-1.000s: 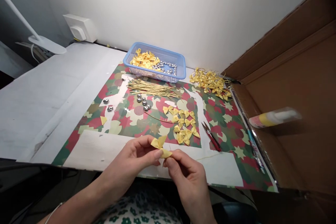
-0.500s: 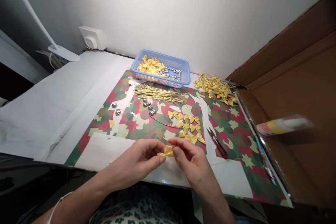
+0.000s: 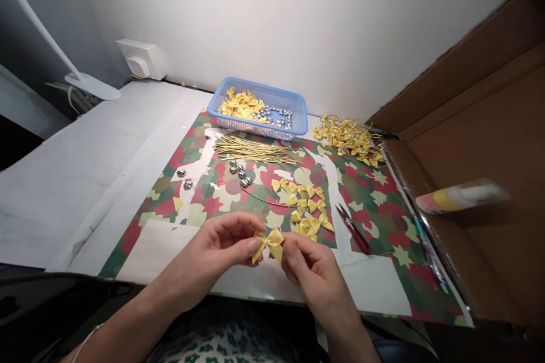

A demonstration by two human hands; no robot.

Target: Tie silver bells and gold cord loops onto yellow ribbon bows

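Observation:
A small yellow ribbon bow (image 3: 269,243) is held between my two hands over the near edge of the table. My left hand (image 3: 227,244) pinches its left loop between thumb and fingers. On the other side, my right hand (image 3: 310,261) grips the right loop, with its fingertips partly hidden. Just beyond my hands lie several more yellow bows (image 3: 303,204) in loose rows. A single gold twist tie (image 3: 261,198) runs toward them from a cluster of silver bells (image 3: 242,174). Farther back is a bundle of gold twist ties (image 3: 255,150).
A blue plastic basket (image 3: 259,82) holds yellow bows and silver bells. Right of it sits a pile of bows with ties (image 3: 349,139). Red-handled scissors (image 3: 354,231) lie to the right. A bottle (image 3: 460,197) stands inside the cardboard wall (image 3: 477,142). Two bells (image 3: 184,179) lie at left.
The bow in my hands has turned so its loops and tails face me more fully. My left hand has risen slightly, and the view has shifted a little.

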